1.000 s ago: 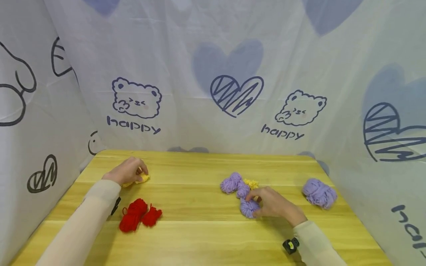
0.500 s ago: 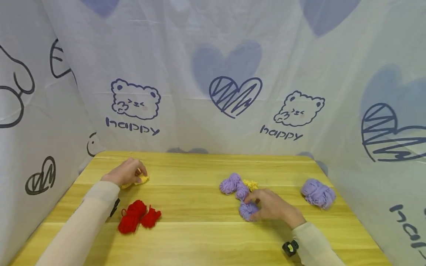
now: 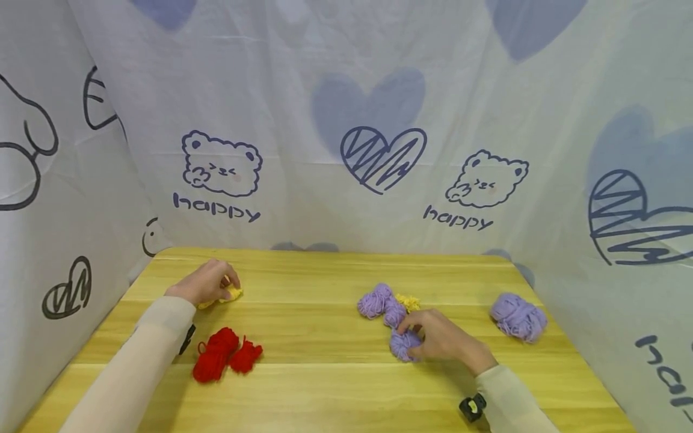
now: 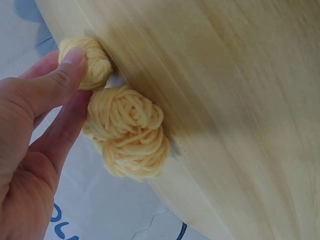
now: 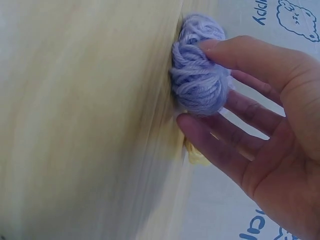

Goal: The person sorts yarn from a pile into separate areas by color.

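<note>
At the table's left rear, my left hand (image 3: pixel 208 282) pinches a small yellow yarn ball (image 4: pixel 92 65) between thumb and fingers. Right beside it lies a larger, lumpy yellow yarn ball (image 4: pixel 132 132); in the head view the hand hides most of both. My right hand (image 3: pixel 446 341) holds a purple yarn ball (image 5: pixel 200 82) on the table, thumb on one side and fingers curved around the other. Just beyond that ball lie more purple yarn balls (image 3: pixel 375 302) in a touching row. A yellow yarn piece (image 3: pixel 408 302) sits against them, partly visible past my right fingers.
Red yarn balls (image 3: pixel 216 355) lie near my left forearm, a large one and a smaller one. A separate purple yarn skein (image 3: pixel 518 317) rests near the right edge of the wooden table (image 3: pixel 303 391). Printed cloth (image 3: pixel 303 198) hangs behind and at both sides.
My right hand has shifted slightly down with its fingers around the purple yarn ball. The left hand stays on the yellow yarn, and the other yarn balls keep their places.
</note>
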Motion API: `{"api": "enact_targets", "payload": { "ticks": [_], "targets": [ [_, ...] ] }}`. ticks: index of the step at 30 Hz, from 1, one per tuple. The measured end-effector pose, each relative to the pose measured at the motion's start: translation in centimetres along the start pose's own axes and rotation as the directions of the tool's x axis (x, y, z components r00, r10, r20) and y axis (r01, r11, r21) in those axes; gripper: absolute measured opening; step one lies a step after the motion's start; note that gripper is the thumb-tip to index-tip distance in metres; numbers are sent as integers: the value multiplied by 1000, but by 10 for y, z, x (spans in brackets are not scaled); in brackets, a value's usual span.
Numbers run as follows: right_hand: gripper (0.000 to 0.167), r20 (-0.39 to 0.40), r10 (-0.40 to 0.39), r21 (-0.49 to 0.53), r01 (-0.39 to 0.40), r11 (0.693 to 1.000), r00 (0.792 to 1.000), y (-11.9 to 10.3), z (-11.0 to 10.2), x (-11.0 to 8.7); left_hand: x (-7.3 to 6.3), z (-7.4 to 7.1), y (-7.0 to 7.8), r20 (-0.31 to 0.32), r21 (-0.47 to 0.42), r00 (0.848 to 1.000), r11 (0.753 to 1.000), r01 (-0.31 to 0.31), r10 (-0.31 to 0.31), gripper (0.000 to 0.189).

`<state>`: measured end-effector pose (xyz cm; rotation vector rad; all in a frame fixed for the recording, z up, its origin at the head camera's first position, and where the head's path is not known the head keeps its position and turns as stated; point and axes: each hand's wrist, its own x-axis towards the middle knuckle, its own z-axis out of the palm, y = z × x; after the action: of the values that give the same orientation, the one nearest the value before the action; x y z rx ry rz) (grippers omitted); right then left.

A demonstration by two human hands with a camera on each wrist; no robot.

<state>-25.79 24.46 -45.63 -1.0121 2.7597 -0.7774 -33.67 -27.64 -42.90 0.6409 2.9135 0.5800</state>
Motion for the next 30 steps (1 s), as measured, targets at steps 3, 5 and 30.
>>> {"api": "enact_targets", "payload": {
  "ticks": [3, 5, 30],
  "targets": [
    [33, -3, -1, 11, 1, 1000, 1000, 1, 0, -1, 0, 1, 0, -2, -4, 1000, 1000, -2, 2, 20],
    [32, -2, 1, 20, -1, 1000, 1000, 1, 0, -1, 1, 1, 0, -6, -5, 1000, 1000, -5, 5, 20],
    [32, 31, 2, 56, -3, 998, 1000, 0, -9, -3, 1, 4, -9, -17, -9, 1000, 1000, -22, 22, 21]
  ]
}}
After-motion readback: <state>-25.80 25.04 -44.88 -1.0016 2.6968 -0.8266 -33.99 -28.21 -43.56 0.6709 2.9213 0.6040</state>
